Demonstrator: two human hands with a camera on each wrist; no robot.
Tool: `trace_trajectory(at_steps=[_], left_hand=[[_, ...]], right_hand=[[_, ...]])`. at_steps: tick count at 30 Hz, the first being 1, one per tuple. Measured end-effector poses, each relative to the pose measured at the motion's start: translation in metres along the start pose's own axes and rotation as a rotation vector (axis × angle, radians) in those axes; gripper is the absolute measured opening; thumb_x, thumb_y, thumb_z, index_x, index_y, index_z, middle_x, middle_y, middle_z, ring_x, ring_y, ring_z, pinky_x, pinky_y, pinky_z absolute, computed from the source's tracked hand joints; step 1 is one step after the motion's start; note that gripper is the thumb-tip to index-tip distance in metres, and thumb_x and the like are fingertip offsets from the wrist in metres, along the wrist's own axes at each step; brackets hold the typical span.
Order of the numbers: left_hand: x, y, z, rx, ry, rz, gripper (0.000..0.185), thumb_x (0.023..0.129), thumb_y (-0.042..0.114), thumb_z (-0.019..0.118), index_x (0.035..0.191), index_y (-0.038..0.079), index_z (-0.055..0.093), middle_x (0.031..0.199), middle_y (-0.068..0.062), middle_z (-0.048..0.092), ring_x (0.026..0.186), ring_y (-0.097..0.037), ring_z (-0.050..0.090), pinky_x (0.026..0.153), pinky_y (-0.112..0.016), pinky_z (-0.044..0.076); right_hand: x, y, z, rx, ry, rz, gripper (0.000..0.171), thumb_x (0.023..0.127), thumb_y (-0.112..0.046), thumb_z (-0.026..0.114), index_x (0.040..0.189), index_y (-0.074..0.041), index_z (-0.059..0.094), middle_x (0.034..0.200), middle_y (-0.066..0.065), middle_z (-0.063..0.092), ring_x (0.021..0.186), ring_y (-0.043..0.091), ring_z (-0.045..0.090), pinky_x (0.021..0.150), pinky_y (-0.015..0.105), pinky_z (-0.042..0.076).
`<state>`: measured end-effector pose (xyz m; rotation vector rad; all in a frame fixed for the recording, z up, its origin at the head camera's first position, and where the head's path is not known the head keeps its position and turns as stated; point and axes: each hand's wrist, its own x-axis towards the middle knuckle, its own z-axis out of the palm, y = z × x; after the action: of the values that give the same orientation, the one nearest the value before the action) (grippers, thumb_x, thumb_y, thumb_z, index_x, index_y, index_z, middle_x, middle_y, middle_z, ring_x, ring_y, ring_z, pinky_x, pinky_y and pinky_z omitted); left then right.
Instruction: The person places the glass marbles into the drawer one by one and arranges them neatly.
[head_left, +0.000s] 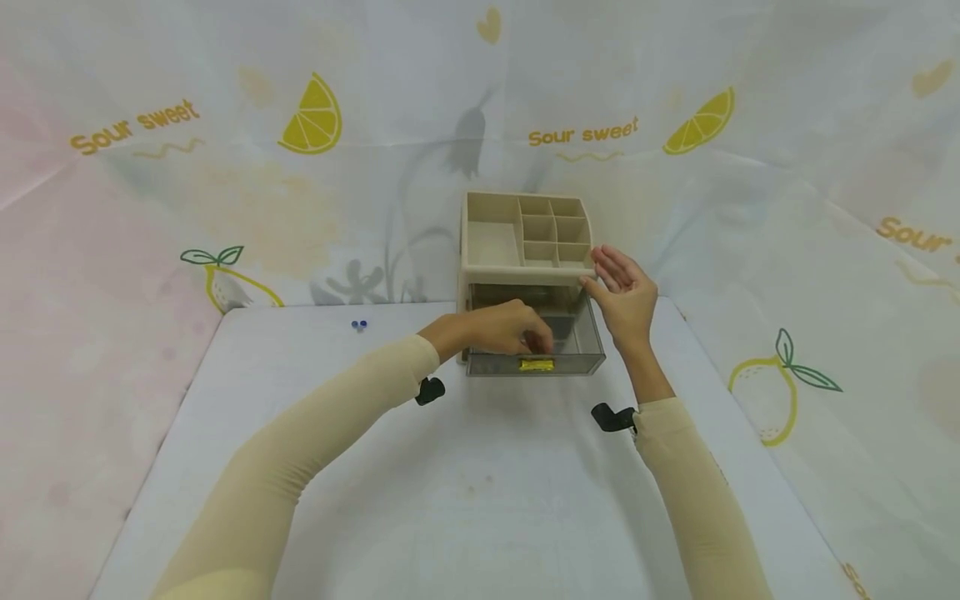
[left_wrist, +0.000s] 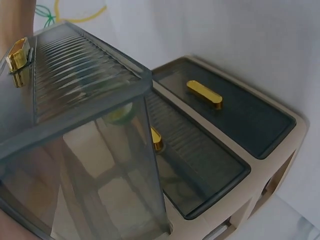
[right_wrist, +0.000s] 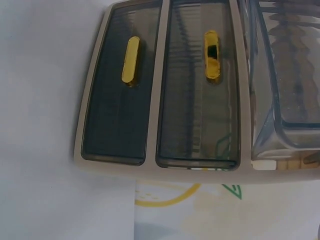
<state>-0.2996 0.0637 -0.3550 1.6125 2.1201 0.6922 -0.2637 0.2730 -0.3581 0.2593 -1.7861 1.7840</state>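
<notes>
A beige desktop organizer [head_left: 491, 246] with a compartmented top stands at the back of the table. Its grey see-through top drawer [head_left: 573, 365] is pulled out and has a gold handle [head_left: 537, 365]. My left hand [head_left: 510, 327] reaches over into this drawer with bent fingers; the fingertips are partly hidden, so any held thing cannot be made out. Through the drawer wall, the left wrist view shows a blurred green roundish shape [left_wrist: 120, 114]. My right hand [head_left: 626, 296] is at the organizer's right side, fingers fairly straight, thumb by the upper front corner.
Below the pulled-out drawer are two closed dark drawers, a middle one [right_wrist: 197, 115] and a bottom one [right_wrist: 116, 117], each with a gold handle. A few tiny blue and pale pieces [head_left: 360, 324] lie on the white table [head_left: 480, 492] left of the organizer. A lemon-print cloth [head_left: 375, 108] hangs behind.
</notes>
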Motion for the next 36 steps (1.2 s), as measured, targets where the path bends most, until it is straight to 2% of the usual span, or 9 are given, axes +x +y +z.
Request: trace_trajectory(at_steps=[10, 17, 22, 26, 28, 31, 36], left_hand=[[-0.002, 0.001, -0.001, 0.005, -0.015, 0.012, 0.023, 0.089, -0.007, 0.065, 0.105, 0.009, 0.073, 0.104, 0.000, 0.071, 0.094, -0.008, 0.066, 0.083, -0.016, 0.051], [-0.003, 0.000, 0.001, 0.019, 0.040, 0.027, 0.017, 0.090, -0.001, 0.068, 0.101, 0.011, 0.074, 0.099, 0.003, 0.072, 0.091, -0.005, 0.066, 0.081, -0.015, 0.051], [-0.005, 0.001, 0.004, -0.013, 0.137, 0.080, 0.014, 0.090, -0.001, 0.067, 0.099, 0.007, 0.074, 0.098, 0.001, 0.072, 0.092, -0.005, 0.066, 0.082, -0.015, 0.051], [-0.007, 0.001, 0.005, -0.001, 0.261, 0.145, 0.013, 0.091, -0.001, 0.065, 0.100, 0.005, 0.072, 0.099, -0.001, 0.072, 0.093, -0.006, 0.066, 0.082, -0.015, 0.051], [-0.009, -0.001, 0.006, 0.005, 0.333, 0.156, 0.013, 0.090, 0.000, 0.065, 0.100, 0.006, 0.072, 0.099, -0.001, 0.071, 0.092, -0.006, 0.065, 0.081, -0.015, 0.051], [-0.015, -0.005, 0.005, -0.060, 0.424, 0.143, 0.013, 0.090, 0.002, 0.067, 0.101, 0.008, 0.072, 0.100, 0.001, 0.071, 0.093, -0.005, 0.065, 0.080, -0.017, 0.053], [-0.030, -0.015, -0.001, -0.242, 0.540, 0.113, 0.014, 0.090, 0.002, 0.068, 0.102, 0.008, 0.072, 0.100, 0.000, 0.071, 0.094, -0.009, 0.066, 0.082, -0.024, 0.055]], right_hand=[[0.001, 0.006, -0.001, 0.001, 0.003, -0.011, 0.051, 0.074, 0.021, 0.073, 0.122, 0.018, 0.056, 0.121, 0.031, 0.060, 0.115, 0.032, 0.061, 0.097, 0.032, 0.048], [0.004, 0.021, -0.005, 0.005, 0.016, -0.004, 0.054, 0.073, 0.019, 0.075, 0.124, 0.014, 0.057, 0.122, 0.027, 0.061, 0.115, 0.028, 0.062, 0.097, 0.031, 0.048], [0.004, 0.021, -0.006, 0.010, 0.021, -0.006, 0.054, 0.073, 0.019, 0.075, 0.124, 0.013, 0.057, 0.123, 0.026, 0.062, 0.115, 0.028, 0.061, 0.098, 0.032, 0.048], [0.003, 0.020, -0.006, 0.014, 0.022, -0.004, 0.053, 0.074, 0.018, 0.075, 0.124, 0.013, 0.058, 0.123, 0.026, 0.062, 0.115, 0.027, 0.062, 0.098, 0.031, 0.048], [0.002, 0.020, -0.006, 0.009, 0.023, -0.003, 0.053, 0.074, 0.017, 0.075, 0.124, 0.011, 0.059, 0.122, 0.026, 0.062, 0.114, 0.027, 0.062, 0.098, 0.031, 0.048], [0.003, 0.020, -0.005, 0.004, 0.020, 0.004, 0.053, 0.074, 0.017, 0.075, 0.124, 0.011, 0.059, 0.123, 0.025, 0.062, 0.115, 0.028, 0.062, 0.098, 0.031, 0.047], [0.005, 0.020, -0.005, 0.007, 0.012, 0.013, 0.053, 0.074, 0.019, 0.074, 0.124, 0.012, 0.058, 0.123, 0.026, 0.061, 0.115, 0.028, 0.061, 0.098, 0.031, 0.047]])
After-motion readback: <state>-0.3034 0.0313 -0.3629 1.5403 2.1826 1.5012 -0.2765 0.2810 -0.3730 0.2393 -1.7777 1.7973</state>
